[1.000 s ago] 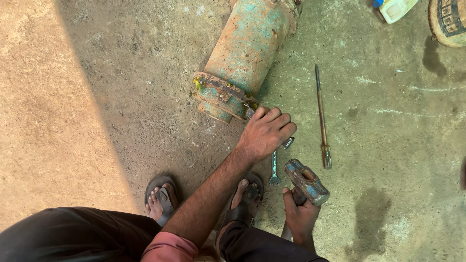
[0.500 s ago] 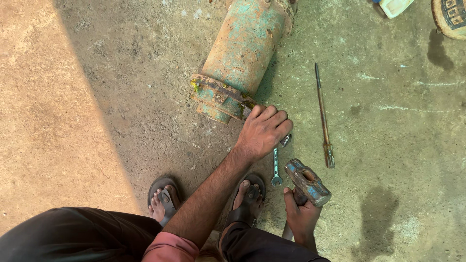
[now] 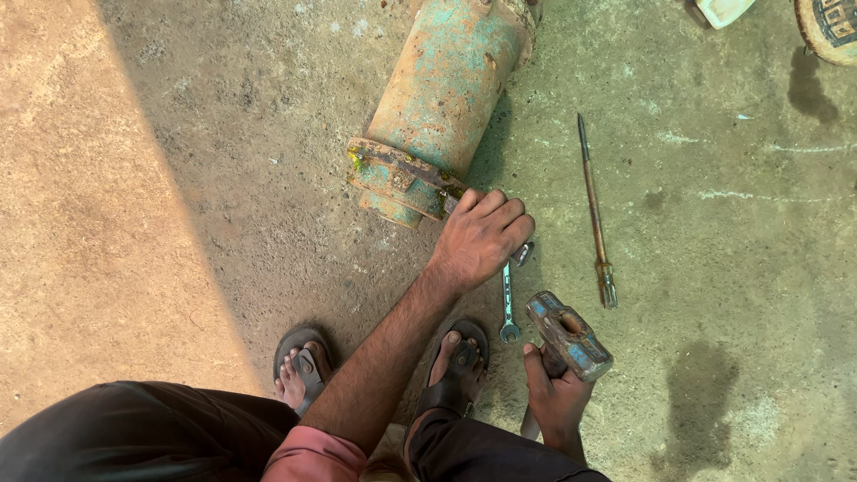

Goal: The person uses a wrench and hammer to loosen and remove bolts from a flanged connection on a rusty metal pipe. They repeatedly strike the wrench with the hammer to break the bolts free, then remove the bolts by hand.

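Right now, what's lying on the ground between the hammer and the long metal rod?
Nothing: in the head view, only bare concrete floor separates the hammer from the rod.

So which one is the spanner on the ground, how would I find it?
Start at the big rusty green cylinder lying on the concrete floor. Just below its flanged end, the left hand rests on the top of the spanner. It is short, flat and shiny, with a ring end, unlike the long thin rod beside it or the chunky hammer in the right hand.
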The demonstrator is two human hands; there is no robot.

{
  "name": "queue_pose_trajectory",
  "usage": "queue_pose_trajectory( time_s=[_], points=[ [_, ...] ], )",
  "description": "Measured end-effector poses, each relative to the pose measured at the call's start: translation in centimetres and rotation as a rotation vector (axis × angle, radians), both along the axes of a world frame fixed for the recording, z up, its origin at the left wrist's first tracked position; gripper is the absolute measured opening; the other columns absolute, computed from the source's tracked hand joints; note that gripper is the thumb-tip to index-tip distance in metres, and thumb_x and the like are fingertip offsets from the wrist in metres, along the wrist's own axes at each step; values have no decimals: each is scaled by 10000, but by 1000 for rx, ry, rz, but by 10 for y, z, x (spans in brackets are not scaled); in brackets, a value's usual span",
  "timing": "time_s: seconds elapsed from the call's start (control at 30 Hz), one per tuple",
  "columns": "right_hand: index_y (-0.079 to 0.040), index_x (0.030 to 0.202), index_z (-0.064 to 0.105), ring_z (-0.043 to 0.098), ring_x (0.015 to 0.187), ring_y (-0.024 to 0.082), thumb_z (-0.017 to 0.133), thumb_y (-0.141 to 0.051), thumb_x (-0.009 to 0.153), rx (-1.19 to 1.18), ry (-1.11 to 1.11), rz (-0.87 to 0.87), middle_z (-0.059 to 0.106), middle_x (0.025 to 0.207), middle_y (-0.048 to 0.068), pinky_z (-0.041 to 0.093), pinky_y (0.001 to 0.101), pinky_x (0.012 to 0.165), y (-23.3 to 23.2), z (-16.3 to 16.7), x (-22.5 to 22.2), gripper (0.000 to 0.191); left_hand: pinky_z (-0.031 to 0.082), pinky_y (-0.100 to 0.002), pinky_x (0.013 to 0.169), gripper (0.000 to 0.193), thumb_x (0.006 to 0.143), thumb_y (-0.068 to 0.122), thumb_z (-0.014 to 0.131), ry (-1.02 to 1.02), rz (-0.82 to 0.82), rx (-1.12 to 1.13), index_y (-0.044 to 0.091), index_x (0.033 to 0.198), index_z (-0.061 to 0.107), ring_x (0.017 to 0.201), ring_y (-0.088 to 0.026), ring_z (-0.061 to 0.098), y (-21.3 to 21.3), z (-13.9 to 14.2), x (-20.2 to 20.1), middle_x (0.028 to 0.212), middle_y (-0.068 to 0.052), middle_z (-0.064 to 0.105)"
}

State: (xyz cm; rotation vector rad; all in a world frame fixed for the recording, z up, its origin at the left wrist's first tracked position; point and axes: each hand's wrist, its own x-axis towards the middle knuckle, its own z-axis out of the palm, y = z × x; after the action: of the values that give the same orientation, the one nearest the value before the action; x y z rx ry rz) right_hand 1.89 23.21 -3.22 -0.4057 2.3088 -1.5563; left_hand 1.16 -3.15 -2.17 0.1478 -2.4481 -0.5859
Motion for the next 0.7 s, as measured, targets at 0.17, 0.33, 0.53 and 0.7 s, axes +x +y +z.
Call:
queue_pose_trajectory(
  time_s=[0.17, 0.33, 0.53, 0.7],
  points=[
    [-16, 1142, 573, 569, 546, 70, 692, 82, 887, -126, 51, -75, 609, 713, 25, 473, 240, 478, 8, 16, -10, 299, 415, -364, 918, 76, 942, 164, 612, -21, -21, 42, 124, 1004, 628, 1035, -182, 550, -5, -1, 0, 1021, -18, 591],
    [-82, 1047, 563, 615, 603, 88, 642, 74, 1035, -610, 177, -35, 646, 777, 38, 531, 245, 555, 11, 27, -29, 176, 415, -370, 907, 67, 948, 162, 617, 7, -30, 43, 113, 993, 614, 1034, -185, 555, -4, -5, 0, 1033, -22, 598],
    [64, 1095, 471, 638, 690, 43, 674, 33, 829, -58, 503, 241, 649, 947, 50, 504, 215, 492, -26, -5, -45, 336, 416, -374, 884, 99, 893, 165, 639, -1, -20, 44, 107, 971, 622, 1012, -201, 560, -2, -12, 2, 1025, -33, 616],
    [18, 1038, 622, 551, 566, 29, 685, 63, 895, -145, 138, 71, 588, 738, 2, 451, 224, 482, -15, -5, -19, 163, 423, -371, 886, 96, 905, 167, 643, -12, -38, -31, 111, 983, 637, 1005, -191, 565, 0, -18, 6, 1032, -26, 627]
  ],
)
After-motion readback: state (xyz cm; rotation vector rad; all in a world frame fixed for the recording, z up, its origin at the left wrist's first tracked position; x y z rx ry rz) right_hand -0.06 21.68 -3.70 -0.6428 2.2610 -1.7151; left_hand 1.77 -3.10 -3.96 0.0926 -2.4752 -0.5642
